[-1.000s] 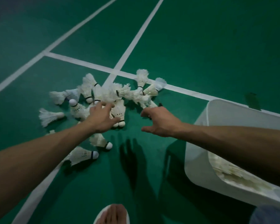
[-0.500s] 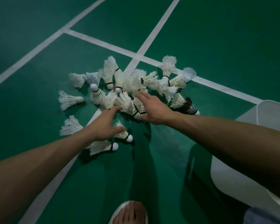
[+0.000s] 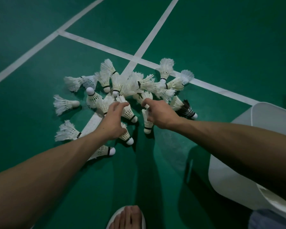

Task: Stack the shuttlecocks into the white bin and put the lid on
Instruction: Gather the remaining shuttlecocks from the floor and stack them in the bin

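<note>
My left hand (image 3: pixel 113 124) is spreading wide over the shuttlecocks (image 3: pixel 135 83), my right hand (image 3: pixel 160 114) curling, hold unclear; hasty grabbing is risking crushed feathers.

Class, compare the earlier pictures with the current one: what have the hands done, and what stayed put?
The right hand went from hovering open beside the pile of shuttlecocks into it; its fingers now curl on one white feather shuttlecock. The left hand drew back slightly, then reached forward again, fingers spread, holding nothing. The white plastic bin and the rest of the pile stayed where they were.
</note>
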A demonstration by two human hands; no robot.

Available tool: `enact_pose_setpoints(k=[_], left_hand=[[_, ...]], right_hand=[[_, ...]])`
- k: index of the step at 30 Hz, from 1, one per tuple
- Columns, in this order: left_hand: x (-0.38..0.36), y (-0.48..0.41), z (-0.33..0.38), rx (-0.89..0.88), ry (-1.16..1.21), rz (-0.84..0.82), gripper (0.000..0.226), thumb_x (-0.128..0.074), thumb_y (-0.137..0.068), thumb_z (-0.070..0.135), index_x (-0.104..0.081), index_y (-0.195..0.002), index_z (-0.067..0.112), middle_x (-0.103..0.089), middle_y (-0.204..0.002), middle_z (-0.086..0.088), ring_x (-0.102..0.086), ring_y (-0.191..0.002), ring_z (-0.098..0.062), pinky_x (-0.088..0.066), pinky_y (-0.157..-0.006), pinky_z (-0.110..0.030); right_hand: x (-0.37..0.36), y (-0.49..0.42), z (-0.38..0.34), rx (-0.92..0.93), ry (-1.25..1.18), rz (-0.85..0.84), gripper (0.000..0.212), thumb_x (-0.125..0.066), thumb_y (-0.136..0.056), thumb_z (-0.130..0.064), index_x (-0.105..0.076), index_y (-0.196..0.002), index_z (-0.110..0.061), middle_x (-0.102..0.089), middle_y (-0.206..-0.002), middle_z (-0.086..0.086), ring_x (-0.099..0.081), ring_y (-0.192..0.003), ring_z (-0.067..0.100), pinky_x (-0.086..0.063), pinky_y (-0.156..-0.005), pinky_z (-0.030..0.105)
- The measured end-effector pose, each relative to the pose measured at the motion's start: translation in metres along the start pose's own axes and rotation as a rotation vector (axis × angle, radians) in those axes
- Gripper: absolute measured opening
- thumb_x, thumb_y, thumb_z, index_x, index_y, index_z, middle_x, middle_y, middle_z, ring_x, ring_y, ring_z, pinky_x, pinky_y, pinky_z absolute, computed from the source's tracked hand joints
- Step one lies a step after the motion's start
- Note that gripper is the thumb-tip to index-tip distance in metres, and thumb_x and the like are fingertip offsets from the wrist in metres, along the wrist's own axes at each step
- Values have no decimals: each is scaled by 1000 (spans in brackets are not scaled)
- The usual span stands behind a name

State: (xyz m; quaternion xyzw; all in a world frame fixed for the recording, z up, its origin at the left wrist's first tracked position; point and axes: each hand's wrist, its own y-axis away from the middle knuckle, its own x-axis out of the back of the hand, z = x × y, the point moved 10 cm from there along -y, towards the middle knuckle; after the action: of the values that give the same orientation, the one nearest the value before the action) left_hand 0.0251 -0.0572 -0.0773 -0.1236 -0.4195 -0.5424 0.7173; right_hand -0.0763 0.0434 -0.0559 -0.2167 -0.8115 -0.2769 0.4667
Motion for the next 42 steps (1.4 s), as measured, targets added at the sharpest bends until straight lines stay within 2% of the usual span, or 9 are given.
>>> enact_pose_setpoints(k=[5, 10, 15, 19, 24, 29, 33, 37, 42], left_hand=[[-6, -6, 12, 6, -26, 22, 72, -69, -74, -5, -43, -134, 23, -31, -134, -6, -49, -89, -18, -41, -68, -20], [-2, -5, 9, -5, -57, 39, 51, -69, -76, 0, -56, -122, 18, -39, -113, -1, -47, -94, -19, -43, -82, -26], [-7, -6, 14, -43, -86, -46, 60, -70, -74, -1, -56, -127, 24, -54, -111, -2, -56, -92, -21, -46, -79, -28], [-17, -7, 23, -76, -126, -152, 72, -75, -74, 3, -49, -134, 33, -46, -114, -1, -52, -83, -14, -41, -75, -25], [-12, -12, 21, -33, -62, -139, 59, -80, -72, 4, -62, -122, 29, -63, -105, -5, -60, -81, -16, -48, -78, -26], [1, -9, 17, 33, 153, -58, 54, -79, -71, 1, -65, -116, 27, -63, -101, -7, -62, -83, -20, -50, -72, -26], [3, -5, 23, 34, 248, -65, 57, -77, -72, -3, -64, -118, 28, -61, -102, -6, -62, -82, -19, -49, -64, -21], [-18, 0, 35, -12, 123, -169, 62, -77, -73, -2, -60, -123, 29, -61, -103, -5, -64, -84, -21, -56, -79, -35], [-43, 5, 51, -146, -157, -203, 77, -78, -77, 21, -39, -143, 33, -66, -105, -1, -61, -87, -20, -48, -83, -28]], right_hand=[[9, 7, 11, -19, -169, -42, 48, -75, -79, -9, -55, -122, -21, -65, -103, 5, -58, -84, 17, -47, -71, 27], [7, 16, 14, 6, -155, -110, 50, -75, -79, -8, -56, -125, -18, -65, -108, 4, -57, -86, 14, -48, -75, 26], [8, 21, 18, 3, -146, -112, 46, -73, -80, -6, -58, -122, -17, -68, -103, 4, -59, -83, 14, -54, -77, 32], [8, 24, 21, -2, -130, -127, 45, -72, -81, -7, -57, -123, -17, -68, -105, 5, -59, -84, 16, -51, -75, 30], [14, 24, 20, 0, -153, -114, 45, -74, -81, -8, -57, -123, -16, -66, -106, 4, -58, -84, 14, -49, -75, 28], [29, 26, 24, -19, -169, -64, 46, -75, -80, -7, -58, -121, -16, -67, -103, 5, -58, -83, 13, -48, -76, 26], [44, 39, 25, -30, -168, -42, 45, -75, -80, -7, -58, -121, -15, -60, -86, -4, -56, -74, 7, -46, -73, 25], [49, 59, 29, -34, -170, -63, 43, -72, -82, -8, -58, -122, -16, -57, -89, -6, -54, -75, 4, -45, -74, 23], [47, 85, 40, -36, -130, -71, 42, -71, -83, -10, -58, -122, -18, -66, -101, 1, -56, -81, 11, -46, -74, 25]])
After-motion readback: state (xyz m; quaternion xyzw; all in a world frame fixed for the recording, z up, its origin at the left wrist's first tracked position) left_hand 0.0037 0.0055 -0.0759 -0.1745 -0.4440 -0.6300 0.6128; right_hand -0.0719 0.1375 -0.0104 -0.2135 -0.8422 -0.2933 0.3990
